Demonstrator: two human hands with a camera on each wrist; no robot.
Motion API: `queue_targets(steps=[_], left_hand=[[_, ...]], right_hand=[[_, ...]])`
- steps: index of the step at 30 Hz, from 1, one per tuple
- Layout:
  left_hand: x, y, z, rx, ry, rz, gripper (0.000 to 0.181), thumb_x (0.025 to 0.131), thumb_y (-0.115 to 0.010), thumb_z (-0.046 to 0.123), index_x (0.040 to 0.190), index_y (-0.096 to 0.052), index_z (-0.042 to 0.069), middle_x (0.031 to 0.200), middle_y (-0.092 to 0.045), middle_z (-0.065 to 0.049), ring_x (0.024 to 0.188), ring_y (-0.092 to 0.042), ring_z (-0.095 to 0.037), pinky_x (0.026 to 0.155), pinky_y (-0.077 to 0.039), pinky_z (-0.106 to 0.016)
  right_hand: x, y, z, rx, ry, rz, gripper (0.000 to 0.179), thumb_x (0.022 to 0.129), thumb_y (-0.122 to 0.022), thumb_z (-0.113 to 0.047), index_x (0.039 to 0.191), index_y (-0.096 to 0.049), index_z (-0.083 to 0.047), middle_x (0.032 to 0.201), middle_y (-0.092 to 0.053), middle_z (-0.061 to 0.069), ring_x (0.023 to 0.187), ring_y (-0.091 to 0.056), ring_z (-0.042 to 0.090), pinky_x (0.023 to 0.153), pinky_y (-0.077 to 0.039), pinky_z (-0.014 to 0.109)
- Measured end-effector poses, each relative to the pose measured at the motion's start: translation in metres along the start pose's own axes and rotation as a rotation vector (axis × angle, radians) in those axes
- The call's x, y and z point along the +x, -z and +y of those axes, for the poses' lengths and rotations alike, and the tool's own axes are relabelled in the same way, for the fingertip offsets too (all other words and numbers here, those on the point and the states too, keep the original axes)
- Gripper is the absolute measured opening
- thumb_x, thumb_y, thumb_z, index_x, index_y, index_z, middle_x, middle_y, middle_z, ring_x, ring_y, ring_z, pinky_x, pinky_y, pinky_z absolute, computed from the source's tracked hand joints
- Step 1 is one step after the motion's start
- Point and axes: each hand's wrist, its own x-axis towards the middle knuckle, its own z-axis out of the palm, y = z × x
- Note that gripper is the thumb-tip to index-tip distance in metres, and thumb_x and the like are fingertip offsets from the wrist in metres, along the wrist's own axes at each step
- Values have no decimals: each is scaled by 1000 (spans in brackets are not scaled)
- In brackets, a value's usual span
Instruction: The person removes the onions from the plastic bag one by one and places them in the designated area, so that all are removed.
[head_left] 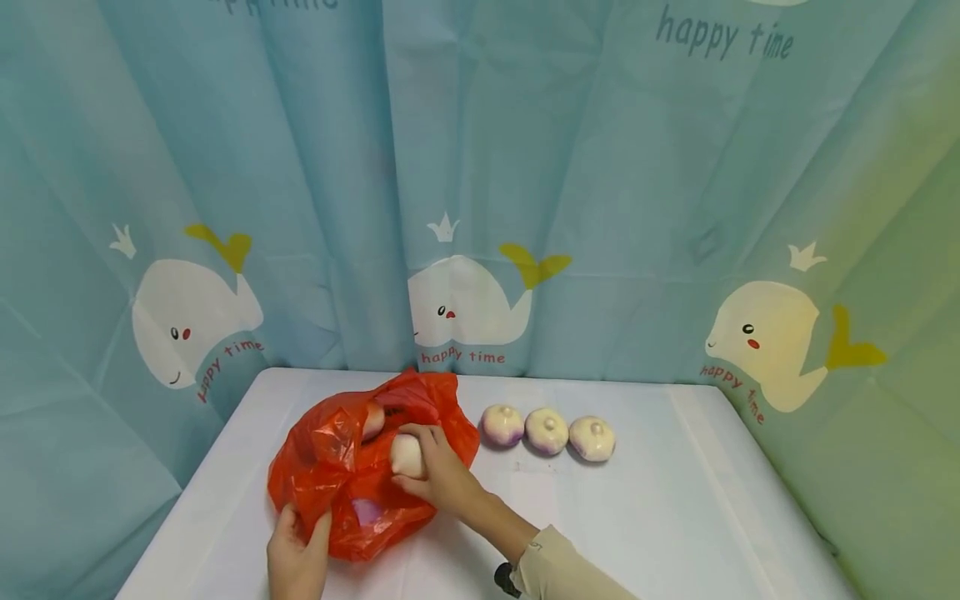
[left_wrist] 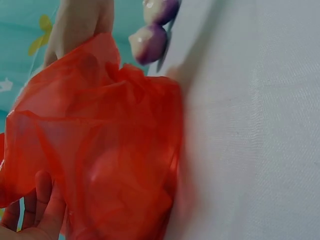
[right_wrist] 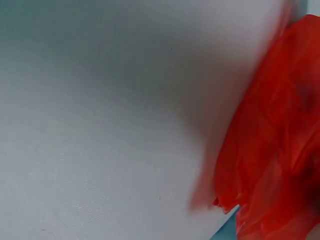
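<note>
By the right grip (head_left: 442, 471), the bag (head_left: 315, 442) is gleaming as crinkled plastic; right of the grip, bulbs (head_left: 546, 431) are shining smooth; the tabletop (head_left: 675, 508) below is looking matt, possibly cloth.

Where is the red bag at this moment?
In the head view, the red bag lies on the left part of the white table, just left of the row of three vegetables.

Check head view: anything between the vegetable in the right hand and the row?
Yes, the red bag: its right side lies between the held vegetable in the right hand and the nearest row vegetable. Nothing else shows between them.
</note>
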Motion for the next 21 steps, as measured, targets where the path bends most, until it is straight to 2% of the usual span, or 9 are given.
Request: queue_targets(steps=[4, 9, 10, 13, 15, 17, 18, 20, 21], left_hand=[[0, 0, -3, 14, -10, 13, 38, 94, -52, 12, 127, -44, -4, 125, -51, -27, 109, -49, -33, 90, -44, -38], [0, 0, -2, 5, 2, 15, 37, 94, -51, 10, 127, -44, -5, 126, -51, -27, 109, -49, -34, 91, -43, -41], [0, 0, -2, -1, 4, 11, 37, 94, -51, 10, 127, -43, -5, 126, -50, -28, 110, -49, -35, 91, -39, -45], [0, 0, -2, 6, 4, 16, 37, 94, -52, 12, 126, -44, -5, 124, -51, -27, 107, -51, -32, 89, -44, -41], [0, 0, -2, 11, -6, 32, 36, 93, -53, 11, 125, -46, -4, 122, -53, -26, 103, -53, -27, 84, -50, -28], [0, 2, -3, 16, -18, 44, 35, 93, -54, 11, 123, -47, -4, 120, -55, -26, 99, -55, -23, 76, -49, -15], [0, 2, -3, 19, -25, 48, 35, 92, -54, 11, 123, -48, -4, 119, -56, -26, 99, -55, -22, 73, -48, -13], [1, 3, -3, 19, -28, 45, 35, 92, -55, 11, 123, -48, -5, 120, -55, -26, 100, -55, -23, 76, -49, -15], [1, 4, -3, 19, -30, 38, 36, 93, -54, 11, 124, -47, -5, 120, -55, -26, 102, -54, -26, 80, -51, -22]], right_hand=[[-6, 6, 0, 78, 42, 73, 64, 81, -75, -23, 132, -38, -13, 119, -45, 8, 104, -51, 18, 85, -49, 27], [-10, 18, 0, 107, 51, 162, 72, 76, -77, -14, 134, -35, -6, 123, -42, 10, 107, -49, 21, 90, -47, 33], [-12, 20, 0, 108, 53, 183, 74, 75, -78, -12, 134, -34, -4, 123, -42, 11, 108, -49, 21, 91, -46, 34], [-16, 25, 5, 113, 78, 246, 76, 73, -76, -7, 134, -32, -2, 126, -41, 13, 111, -48, 23, 94, -45, 36], [-21, 28, 8, 152, 65, 277, 76, 73, -76, -4, 135, -32, -3, 129, -42, 11, 114, -47, 23, 96, -43, 37], [-27, 30, 9, 196, 33, 304, 77, 74, -77, -4, 136, -32, -5, 131, -44, 9, 116, -48, 22, 98, -42, 38], [-31, 32, 9, 219, 11, 316, 77, 74, -77, -4, 136, -32, -5, 131, -45, 8, 117, -48, 22, 99, -41, 39], [-38, 36, 8, 245, -21, 344, 78, 73, -79, -4, 137, -32, -5, 131, -47, 9, 118, -48, 23, 100, -39, 41], [-42, 38, 8, 253, -26, 357, 79, 73, -79, -3, 136, -32, -2, 132, -48, 12, 119, -48, 26, 100, -39, 43]])
